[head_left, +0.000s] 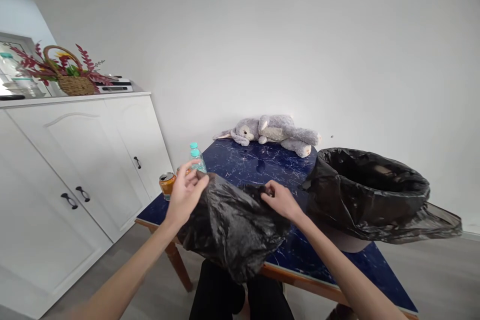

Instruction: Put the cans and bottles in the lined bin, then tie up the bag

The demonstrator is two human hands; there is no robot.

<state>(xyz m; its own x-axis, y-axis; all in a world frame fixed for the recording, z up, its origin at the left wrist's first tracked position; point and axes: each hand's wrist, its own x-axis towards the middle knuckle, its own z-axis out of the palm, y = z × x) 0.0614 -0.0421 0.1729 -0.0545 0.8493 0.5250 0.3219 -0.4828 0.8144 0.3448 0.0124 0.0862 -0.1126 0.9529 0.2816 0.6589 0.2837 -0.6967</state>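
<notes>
A black plastic bag (pixel 230 222) hangs over the near edge of the blue marble-patterned table (pixel 258 160). My left hand (pixel 186 192) pinches the bag's top edge on the left, fingers closed on the plastic. At the right of the bag's mouth, my right hand (pixel 280 201) grips the rim, fingers curled round it. The bag sags between both hands.
A bin lined with a black bag (pixel 369 192) stands on the table's right. A grey plush toy (pixel 272 132) lies at the far edge. An orange can (pixel 167 184) and two capped bottles (pixel 196 159) stand at the left. White cabinets (pixel 75 175) carry a flower basket (pixel 71 75).
</notes>
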